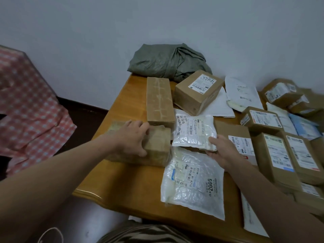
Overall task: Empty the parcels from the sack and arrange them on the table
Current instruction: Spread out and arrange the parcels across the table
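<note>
A white bubble-wrap parcel (pixel 193 132) is mid-surface, its near right corner pinched between the right hand's (pixel 222 151) thumb and fingers. The left hand (pixel 133 137) grips a tape-wrapped brown cardboard box (pixel 156 149) (at the wooden surface's (pixel 126 181) left edge), fingers spread. The crumpled grey-green sack (pixel 168 62) sits at the far end.

Wall: plain pale grey painted wall (pixel 157 20), upper half of frame, softly and evenly lit.
Table: glossy honey-brown wooden table (pixel 126 95), centre to right, against the wall.
Left edge: red-and-white checked cloth (pixel 29 106), draped.
Skirting: dark brown skirting board (pixel 82 106).
Floor: dark floor (pixel 84 216), lower left.
</note>
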